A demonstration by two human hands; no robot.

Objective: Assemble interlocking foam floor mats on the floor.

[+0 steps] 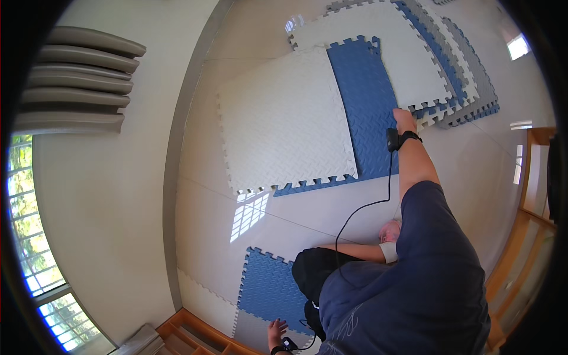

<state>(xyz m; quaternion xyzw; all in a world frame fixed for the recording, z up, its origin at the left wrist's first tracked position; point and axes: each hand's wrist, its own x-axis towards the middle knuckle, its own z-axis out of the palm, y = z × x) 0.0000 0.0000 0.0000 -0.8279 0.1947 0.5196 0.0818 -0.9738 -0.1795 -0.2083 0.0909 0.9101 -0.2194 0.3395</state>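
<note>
A blue interlocking foam mat lies on the floor in front of me, partly covered by a white foam mat. At the blue mat's right edge is my right hand, arm stretched far forward. Its fingers look closed on that edge, their tips hidden. My left hand is low near the bottom of the view, fingers apart and holding nothing. Beneath and beside it lie a grey foam mat and another blue foam mat. Both wrists wear a small black device with a cable.
A stack of white, blue and grey foam mats fans out at the far right. Grey padded slabs jut from the left wall near a barred window. Wooden shelving stands at lower left, with a wooden frame at right.
</note>
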